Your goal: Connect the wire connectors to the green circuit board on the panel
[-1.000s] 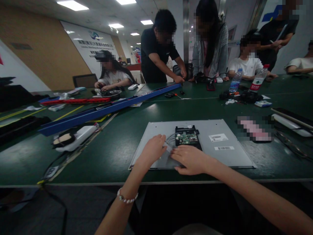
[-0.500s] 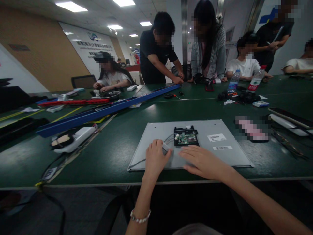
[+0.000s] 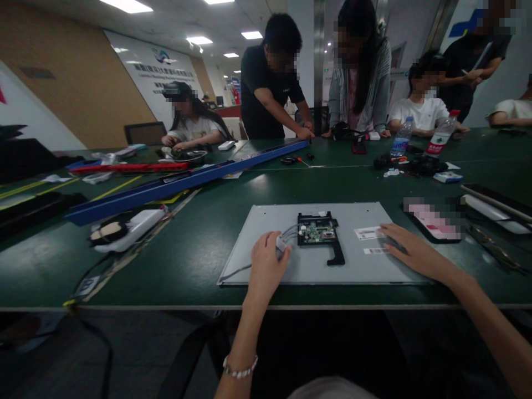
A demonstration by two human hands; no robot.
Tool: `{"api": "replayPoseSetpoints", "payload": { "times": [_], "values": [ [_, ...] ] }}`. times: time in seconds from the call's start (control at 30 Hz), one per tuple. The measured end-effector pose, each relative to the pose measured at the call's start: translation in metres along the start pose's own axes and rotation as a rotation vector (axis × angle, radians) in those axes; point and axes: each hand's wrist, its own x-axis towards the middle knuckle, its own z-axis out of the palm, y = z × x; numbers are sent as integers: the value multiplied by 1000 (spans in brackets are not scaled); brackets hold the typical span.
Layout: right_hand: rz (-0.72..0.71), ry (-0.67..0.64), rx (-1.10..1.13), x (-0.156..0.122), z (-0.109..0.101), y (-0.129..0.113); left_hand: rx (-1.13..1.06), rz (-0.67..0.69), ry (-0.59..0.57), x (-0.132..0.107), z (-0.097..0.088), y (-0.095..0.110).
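A flat grey panel lies on the green table in front of me. On it sits a green circuit board in a black plastic frame with an arm reaching toward me. Grey cables run from the board's left side to a small grey block. My left hand is closed on that block, fingers and thumb at its sides. Over the panel's right part, my right hand is open, fingers stretched beside two white labels. Whether its fingertips touch the panel I cannot tell.
Right of the panel lies a pink phone, with a white device beyond it. A long blue rail crosses the table at left, behind a white power bank-like object. Two bottles stand farther back. Several people are around the table.
My right hand has moved right, from beside the left hand to the labels, uncovering the black frame's arm. My left hand stays at the grey block. The view has shifted slightly.
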Motion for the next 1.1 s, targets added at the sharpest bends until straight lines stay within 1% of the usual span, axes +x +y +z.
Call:
{"api": "replayPoseSetpoints", "payload": {
  "times": [0.1, 0.3, 0.4, 0.5, 0.73, 0.93, 1.1],
  "values": [
    [-20, -34, -23, 1, 2, -4, -43, 28, 79, 0, 0, 0],
    [-49, -103, -81, 7, 8, -8, -44, 77, 291, -4, -2, 4],
    [-69, -134, -113, 13, 11, -14, -33, 84, 355, -5, -5, 7],
    [-85, -162, -134, 22, 12, -27, -28, 88, 401, -7, -7, 8],
    [-112, -231, -128, 53, 22, -69, -14, 72, 432, -10, -6, 7],
    [-196, -281, -75, 84, 32, -108, -60, 83, 434, -10, -6, 6],
    [-226, -288, -45, 106, 43, -138, -96, 74, 424, -10, -5, 4]
  ]
}}
